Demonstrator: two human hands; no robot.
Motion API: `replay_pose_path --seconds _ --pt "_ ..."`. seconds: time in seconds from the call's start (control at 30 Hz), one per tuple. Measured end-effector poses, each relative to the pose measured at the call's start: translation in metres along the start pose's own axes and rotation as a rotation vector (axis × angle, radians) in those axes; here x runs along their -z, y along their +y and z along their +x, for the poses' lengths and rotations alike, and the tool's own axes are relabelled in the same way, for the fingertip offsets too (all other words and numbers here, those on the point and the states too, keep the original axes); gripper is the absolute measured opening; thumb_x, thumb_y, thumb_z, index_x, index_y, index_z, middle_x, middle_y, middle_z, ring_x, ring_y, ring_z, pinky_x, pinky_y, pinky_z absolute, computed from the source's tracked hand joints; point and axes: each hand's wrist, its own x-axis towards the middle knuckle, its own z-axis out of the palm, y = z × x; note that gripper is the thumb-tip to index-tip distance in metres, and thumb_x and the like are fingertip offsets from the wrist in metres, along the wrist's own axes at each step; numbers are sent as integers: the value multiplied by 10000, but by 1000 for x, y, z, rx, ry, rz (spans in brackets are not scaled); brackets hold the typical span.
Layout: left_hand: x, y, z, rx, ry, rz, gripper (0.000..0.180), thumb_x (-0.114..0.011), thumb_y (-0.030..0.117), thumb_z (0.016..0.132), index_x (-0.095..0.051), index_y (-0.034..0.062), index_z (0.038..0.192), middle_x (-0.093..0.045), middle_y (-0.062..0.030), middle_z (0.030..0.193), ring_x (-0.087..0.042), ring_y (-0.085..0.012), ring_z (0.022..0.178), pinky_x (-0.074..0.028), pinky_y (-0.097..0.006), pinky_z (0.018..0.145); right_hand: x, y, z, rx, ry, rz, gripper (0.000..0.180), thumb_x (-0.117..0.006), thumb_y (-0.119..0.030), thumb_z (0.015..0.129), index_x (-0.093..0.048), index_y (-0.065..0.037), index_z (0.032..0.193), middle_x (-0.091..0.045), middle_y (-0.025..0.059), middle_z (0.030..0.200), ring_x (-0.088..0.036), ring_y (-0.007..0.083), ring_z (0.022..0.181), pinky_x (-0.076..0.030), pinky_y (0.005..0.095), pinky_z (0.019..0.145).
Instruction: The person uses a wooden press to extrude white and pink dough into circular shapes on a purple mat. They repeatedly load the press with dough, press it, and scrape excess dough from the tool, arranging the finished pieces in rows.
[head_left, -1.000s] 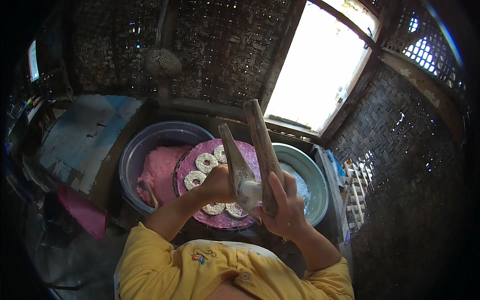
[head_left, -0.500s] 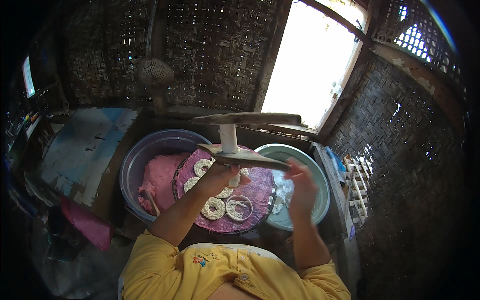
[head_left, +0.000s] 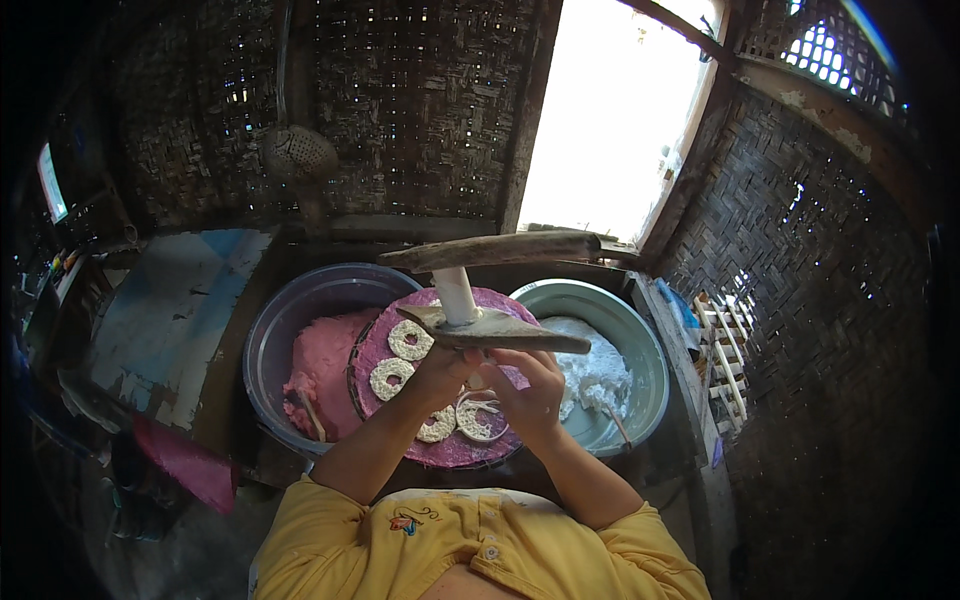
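Wooden press [head_left: 456,293] held over a pink round tray [head_left: 503,302]

A dark woven wall [head_left: 420,130] closes off the far side, broken by a bright window [head_left: 605,120]. On the left lies a worn blue-and-white board [head_left: 180,320]. Next come two tubs flanking the tray: a purple tub [head_left: 262,350] with pink dough [head_left: 325,365], and a green tub [head_left: 655,385] with a white mass [head_left: 600,375]. The tray's far and middle parts are partly blocked from sight by the press and the hands.

The press, two wooden bars joined by a white tube, is raised above the tray. The left hand [head_left: 455,372] is wrapped around its underside. The right hand [head_left: 530,388] meets it there with fingers bent; I cannot tell whether they pinch anything. A strainer [head_left: 298,153] hangs against the wall. Pale rings [head_left: 408,340] lie on the tray, beside a hoop [head_left: 483,418] partly filled with strands. A thin stick [head_left: 312,415] stands in the pink dough.
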Motion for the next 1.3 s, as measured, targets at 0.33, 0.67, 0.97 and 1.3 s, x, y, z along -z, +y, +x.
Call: replay_pose_path --seconds 0.33,0.67,0.97,1.3 --pt "24 11 -5 196 -68 230 485 -776 150 709 -536 33 1114 -601 -36 976 -580 -126 868 -504 -289 754 82 102 -4 -216 171 -418 88 -649 -68 780 -660 -40 863 -603 90 858 -582 220 804 -462 351 739" --pt "16 1 8 -201 -315 1104 573 -846 336 557 -620 86 1021 -648 -102 951 -640 -240 896 -508 -325 797 115 66 -18 -960 -775 1080 943 -667 -559 736 -311 49 1363 -426 156 1334 -413 229 1222 -334 364 1003" --pt "16 45 59 -17 -447 -543 866 -674 202 784 -138 149 1462 -188 -147 1491 -265 -304 1348 -281 -482 1062 107 42 -34 -1217 -973 1456 1094 -741 -541 628 -204 5 1410 -326 249 1374 -443 383 1196 -366 499 978" --pt "-4 46 79 -142 -484 -558 1020 -553 -174 644 -82 196 1469 -289 -169 1442 -275 -294 1346 -243 -509 1079 148 69 -24 -1771 -943 1135 987 -593 -659 714 -336 88 1306 -510 281 1172 -553 382 1008 -424 435 896"
